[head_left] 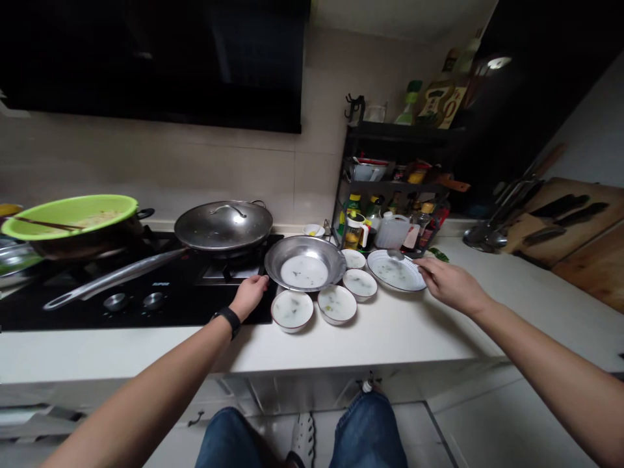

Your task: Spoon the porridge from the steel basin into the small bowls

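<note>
My right hand [451, 283] is closed round the handle of a metal spoon [396, 255], its bowl over the far side of a wide patterned dish [420, 283] of pale, cloudy liquid with dark green bits. Close to the left rim of a steel basin [336, 250], my left hand [248, 298] has its fingers curled; whether they grip anything is hidden. The basin holds the same whitish liquid. Around its front and right stand several small filled bowls, among them a left front bowl [292, 328], a middle bowl [337, 318] and a right bowl [368, 297].
A lidded wok [224, 227] sits on the black gas hob [195, 292], its long handle [114, 279] reaching left. Farther left is a green colander [73, 205] with chopsticks. A condiment rack [404, 133] stands behind the dish; knives and a cutting board [560, 214] are at right.
</note>
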Tool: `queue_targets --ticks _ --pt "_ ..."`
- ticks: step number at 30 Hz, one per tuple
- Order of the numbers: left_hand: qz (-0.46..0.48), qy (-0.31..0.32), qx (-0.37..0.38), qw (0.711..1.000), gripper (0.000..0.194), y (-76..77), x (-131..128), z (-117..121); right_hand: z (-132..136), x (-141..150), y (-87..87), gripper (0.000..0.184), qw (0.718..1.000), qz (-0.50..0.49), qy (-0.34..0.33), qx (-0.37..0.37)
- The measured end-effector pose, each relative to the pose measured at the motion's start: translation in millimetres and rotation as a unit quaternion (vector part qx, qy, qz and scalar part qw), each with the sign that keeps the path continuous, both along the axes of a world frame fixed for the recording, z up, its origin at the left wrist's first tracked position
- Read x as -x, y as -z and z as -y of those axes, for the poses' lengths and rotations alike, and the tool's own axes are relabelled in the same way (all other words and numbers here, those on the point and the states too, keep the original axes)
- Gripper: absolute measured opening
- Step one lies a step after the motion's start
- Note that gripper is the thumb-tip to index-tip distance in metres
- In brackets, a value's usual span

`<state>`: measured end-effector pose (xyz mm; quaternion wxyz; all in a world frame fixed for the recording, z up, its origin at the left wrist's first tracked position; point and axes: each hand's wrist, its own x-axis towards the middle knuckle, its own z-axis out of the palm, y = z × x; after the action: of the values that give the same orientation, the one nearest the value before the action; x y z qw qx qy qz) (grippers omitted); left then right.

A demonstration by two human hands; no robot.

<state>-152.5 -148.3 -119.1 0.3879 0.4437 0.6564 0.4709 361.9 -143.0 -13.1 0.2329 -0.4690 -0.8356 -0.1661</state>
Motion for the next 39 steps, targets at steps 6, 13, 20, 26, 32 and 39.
queue_targets --ticks 6,13,20,26,32,39 --pt "0.115 -0.019 0.040 0.992 0.016 -15.9 -26.6 -16.5 9.7 62.6 -15.3 0.032 0.991 -0.130 -0.038 -0.003" --pt "0.191 -0.065 0.037 0.979 0.014 -33.1 -38.0 -23.2 8.7 120.0 -15.4 0.028 0.944 -0.301 -0.061 0.118" --pt "0.189 -0.070 0.038 0.979 0.012 -54.1 -42.6 -23.0 -10.0 148.4 -0.1 0.031 0.961 -0.245 -0.093 0.093" --pt "0.177 -0.072 0.040 0.981 0.013 -66.4 -48.0 -22.3 -26.6 164.8 17.8 0.035 0.964 -0.227 -0.093 0.099" --pt "0.156 -0.067 0.027 0.985 0.014 -73.7 -52.1 -19.9 -42.3 176.1 28.7 0.032 0.962 -0.235 -0.096 0.105" --pt "0.130 -0.074 0.004 0.989 0.015 -76.0 -56.0 -25.9 -50.0 180.1 39.2 0.017 0.885 -0.424 -0.006 0.192"
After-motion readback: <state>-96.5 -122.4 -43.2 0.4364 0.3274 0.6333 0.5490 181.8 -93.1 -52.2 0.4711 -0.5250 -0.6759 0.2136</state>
